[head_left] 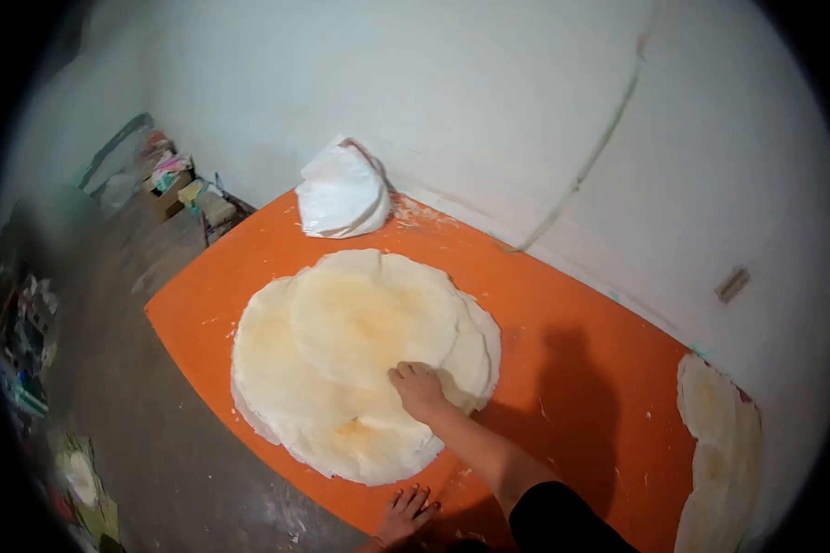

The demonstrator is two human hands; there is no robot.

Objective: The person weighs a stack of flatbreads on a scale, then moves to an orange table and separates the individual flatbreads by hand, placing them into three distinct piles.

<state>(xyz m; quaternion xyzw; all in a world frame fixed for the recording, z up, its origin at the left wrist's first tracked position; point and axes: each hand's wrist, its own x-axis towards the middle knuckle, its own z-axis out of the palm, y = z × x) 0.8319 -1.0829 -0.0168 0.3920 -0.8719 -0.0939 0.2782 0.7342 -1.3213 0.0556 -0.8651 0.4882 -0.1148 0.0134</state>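
Large, thin, pale round sheets [369, 313] with yellowish patches lie overlapping in a pile on the orange table [194, 318]. My right hand [419, 389] rests on the pile's lower right part, its fingers bent down against the top sheet; whether they grip it cannot be made out. Close below the pile, my left hand [408, 514] lies on the table near its front edge, fingers spread and holding nothing.
A white plastic bag [341, 194] stands at the table's back edge by the wall [415, 92]. More pale sheets [715, 452] lie at the right end. A cardboard box [169, 195] and clutter are on the floor at left. A cord hangs down the wall.
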